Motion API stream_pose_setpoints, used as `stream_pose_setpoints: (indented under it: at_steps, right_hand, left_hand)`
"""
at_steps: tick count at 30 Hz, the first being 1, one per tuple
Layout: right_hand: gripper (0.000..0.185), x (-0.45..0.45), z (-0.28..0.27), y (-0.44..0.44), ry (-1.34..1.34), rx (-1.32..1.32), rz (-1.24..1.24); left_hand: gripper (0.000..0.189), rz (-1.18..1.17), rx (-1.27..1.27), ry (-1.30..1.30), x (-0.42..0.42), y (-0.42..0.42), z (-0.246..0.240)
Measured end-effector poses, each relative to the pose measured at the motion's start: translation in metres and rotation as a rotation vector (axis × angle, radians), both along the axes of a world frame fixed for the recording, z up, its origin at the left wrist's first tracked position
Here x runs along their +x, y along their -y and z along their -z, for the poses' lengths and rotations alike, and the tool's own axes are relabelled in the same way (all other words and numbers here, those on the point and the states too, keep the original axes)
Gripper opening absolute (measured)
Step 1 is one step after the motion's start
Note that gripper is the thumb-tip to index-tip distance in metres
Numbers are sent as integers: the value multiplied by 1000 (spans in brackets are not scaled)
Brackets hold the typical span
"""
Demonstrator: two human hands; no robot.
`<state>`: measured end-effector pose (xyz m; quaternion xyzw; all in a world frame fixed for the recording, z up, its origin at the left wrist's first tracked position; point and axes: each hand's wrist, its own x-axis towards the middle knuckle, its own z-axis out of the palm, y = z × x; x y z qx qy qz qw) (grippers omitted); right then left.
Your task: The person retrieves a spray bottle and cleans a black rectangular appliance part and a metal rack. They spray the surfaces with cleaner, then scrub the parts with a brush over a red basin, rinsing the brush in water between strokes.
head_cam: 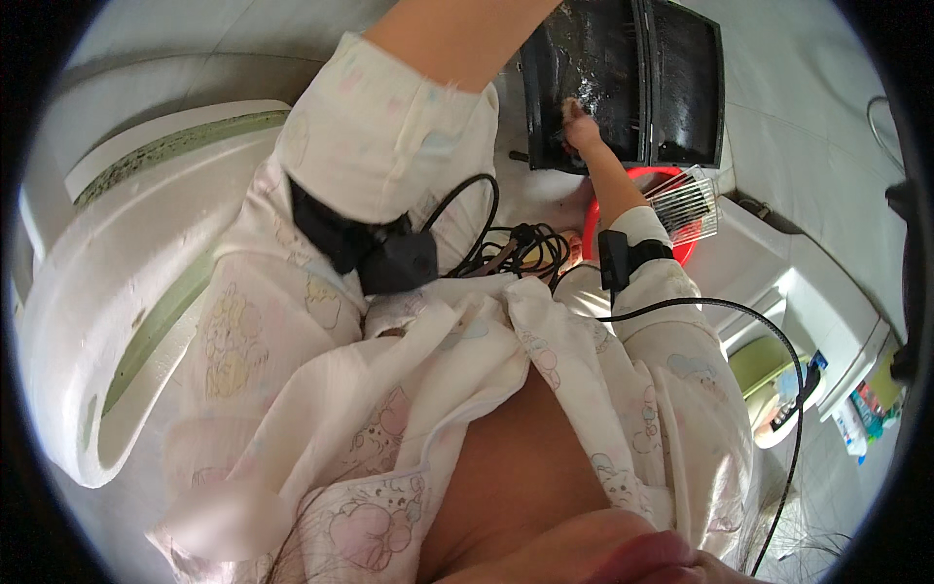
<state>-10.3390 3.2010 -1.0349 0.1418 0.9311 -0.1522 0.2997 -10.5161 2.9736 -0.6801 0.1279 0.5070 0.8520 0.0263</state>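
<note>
My right hand (582, 133) reaches into a black, wet, box-like appliance (689, 87) whose hinged panel lies folded out to the right. Its fingers are curled around a small tan pad (570, 108) against the dark inner surface; the pad's exact kind is hard to tell. Shiny wet streaks show beside the fingers. My left hand is out of view past the top edge, with only the forearm (460, 36) and rolled-up sleeve showing. Below the appliance, a metal wire rack (689, 208) leans in a red plastic basin (589, 237), close under my right forearm.
A coiled black cable (536, 248) lies by my legs, and another cable runs from my right wrist device (616, 260). On the left stands a white and green fixture (146, 197). To the right are a white fixture (824, 270) and several toiletry packages (868, 409).
</note>
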Motion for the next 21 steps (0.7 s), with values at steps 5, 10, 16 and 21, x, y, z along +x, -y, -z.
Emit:
stream_pose_setpoints:
  at_steps: [5, 10, 16, 21]
  right_hand:
    - [11, 38, -96, 19, -71, -662, 790]
    - [25, 42, -223, 26, -369, -920, 767]
    - [54, 47, -310, 37, -657, -1107, 606]
    - [38, 53, -332, 36, -112, -1365, 419]
  left_hand:
    - [16, 193, -116, -7, -1, -13, 24]
    - [15, 477, -641, -580, 35, -28, 67]
    - [28, 842, -468, 127, 131, -78, 78]
    - [17, 767, -453, 562, 131, -94, 98]
